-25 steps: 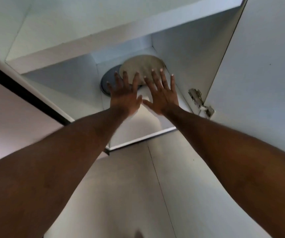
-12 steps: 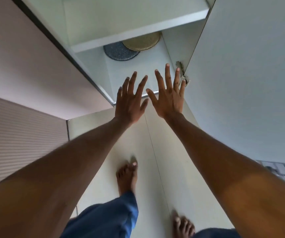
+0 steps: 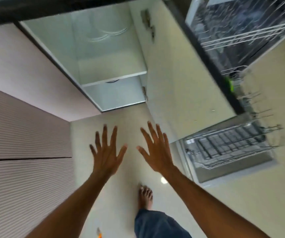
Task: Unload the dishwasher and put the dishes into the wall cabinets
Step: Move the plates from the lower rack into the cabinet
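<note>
While both arms reach forward over the glossy cream floor (image 3: 121, 194), the left hand (image 3: 106, 154) and right hand (image 3: 156, 150) are spread flat, fingers straight and splayed, grasping nothing and touching nothing. Upper left, the wall cabinet (image 3: 104, 66) stands open: smooth pale-green panels, a flat shelf edged in white, and thin curved rims of dishes (image 3: 107, 34) on the upper level, too blurred to identify further. Its matte cream door (image 3: 177, 69) hangs open just to the right, with metal hinges along the inner edge. At right, the dishwasher (image 3: 232, 162) is open; its lower wire rack (image 3: 227, 146), a grid of thin grey tines, is drawn out, and a second white wire rack (image 3: 241, 35) is smeared by motion blur. Ribbed pinkish-grey panels (image 3: 23, 152) fill the left side. One bare foot (image 3: 145, 197) and a blue trouser leg (image 3: 157, 224) show below.
</note>
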Demonstrator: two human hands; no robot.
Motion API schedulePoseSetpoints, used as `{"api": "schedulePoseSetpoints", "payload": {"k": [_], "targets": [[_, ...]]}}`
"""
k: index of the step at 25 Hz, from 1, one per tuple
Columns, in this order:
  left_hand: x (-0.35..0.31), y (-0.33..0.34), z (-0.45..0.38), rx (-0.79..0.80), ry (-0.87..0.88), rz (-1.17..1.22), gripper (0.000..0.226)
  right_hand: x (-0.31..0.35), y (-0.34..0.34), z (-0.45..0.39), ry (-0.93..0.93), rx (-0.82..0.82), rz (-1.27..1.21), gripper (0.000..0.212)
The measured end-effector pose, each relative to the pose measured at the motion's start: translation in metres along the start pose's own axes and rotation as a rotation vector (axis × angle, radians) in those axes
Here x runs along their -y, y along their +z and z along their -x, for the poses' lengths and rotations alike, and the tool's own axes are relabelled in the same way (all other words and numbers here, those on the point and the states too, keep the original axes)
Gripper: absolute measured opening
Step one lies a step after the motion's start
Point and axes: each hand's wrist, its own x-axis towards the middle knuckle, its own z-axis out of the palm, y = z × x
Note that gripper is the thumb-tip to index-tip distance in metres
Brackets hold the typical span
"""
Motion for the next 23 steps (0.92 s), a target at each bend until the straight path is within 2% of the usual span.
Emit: {"api": "schedulePoseSetpoints", "payload": {"k": [2, 5, 7, 11, 15, 18, 20, 23], "targets": [[-0.017, 0.027, 0.049, 0.048, 0.011, 0.006, 0.08, -0.032, -0.015, 0.059, 0.015, 0.012, -0.03, 0.07], [-0.04, 0.069, 0.112, 0.135, 0.017, -0.016, 0.086, -0.075, -0.038, 0.139, 0.162, -0.009, -0.077, 0.067], [-0.069, 0.085, 0.143, 0.197, 0.023, -0.013, 0.082, -0.111, -0.068, 0.177, 0.202, -0.023, -0.044, 0.065], [-0.144, 0.109, 0.164, 0.191, 0.172, 0.109, 0.075, -0.197, -0.131, 0.188, 0.239, -0.078, 0.028, 0.065], [-0.244, 0.134, 0.101, 0.222, 0.298, 0.179, 0.074, -0.279, -0.148, 0.126, 0.3, -0.133, 0.014, 0.065], [-0.325, 0.162, 0.017, 0.089, 0.272, 0.316, 0.064, -0.345, -0.139, 0.054, 0.343, -0.082, -0.032, 0.071], [-0.371, 0.18, -0.042, 0.036, 0.196, 0.397, 0.06, -0.386, -0.137, 0.001, 0.346, -0.039, -0.092, 0.076], [-0.424, 0.198, -0.125, 0.002, 0.02, 0.422, 0.068, -0.429, -0.149, -0.07, 0.363, -0.018, -0.203, 0.08]]}}
